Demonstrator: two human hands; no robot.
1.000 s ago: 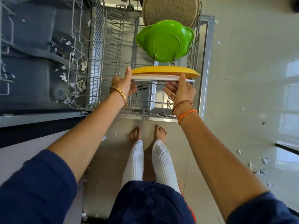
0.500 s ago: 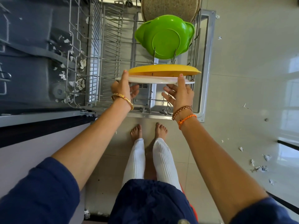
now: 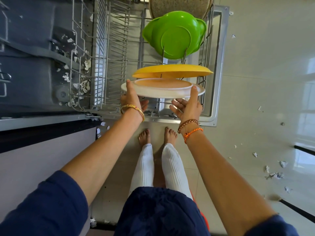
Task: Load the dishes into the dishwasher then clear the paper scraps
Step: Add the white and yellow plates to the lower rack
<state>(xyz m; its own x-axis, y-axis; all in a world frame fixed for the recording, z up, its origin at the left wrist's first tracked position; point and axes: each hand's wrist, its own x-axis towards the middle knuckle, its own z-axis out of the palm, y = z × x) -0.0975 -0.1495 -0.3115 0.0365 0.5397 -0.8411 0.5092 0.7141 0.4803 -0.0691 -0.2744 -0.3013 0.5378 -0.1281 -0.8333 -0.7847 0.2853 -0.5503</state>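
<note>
Both my hands hold a white plate (image 3: 163, 91) over the pulled-out lower rack (image 3: 117, 62) of the dishwasher. My left hand (image 3: 131, 97) pinches its left rim, thumb on top. My right hand (image 3: 189, 104) pinches the right rim the same way. The plate is tilted a little, so its face shows. Just behind it a yellow plate (image 3: 172, 70) stands in the rack's tines. Farther back a green bowl (image 3: 173, 34) leans on edge, and behind that a speckled brown dish (image 3: 179, 5).
Torn paper scraps lie on the dishwasher floor under the rack (image 3: 81, 82), on the tiles at right (image 3: 274, 174) and by the cabinet base (image 3: 100, 128). The open dishwasher door's rim (image 3: 219, 65) frames the rack. My bare feet (image 3: 156, 135) stand just before it.
The white plate has come away from the yellow one toward me and tilted, so its face now shows. Both hands moved down a little with it.
</note>
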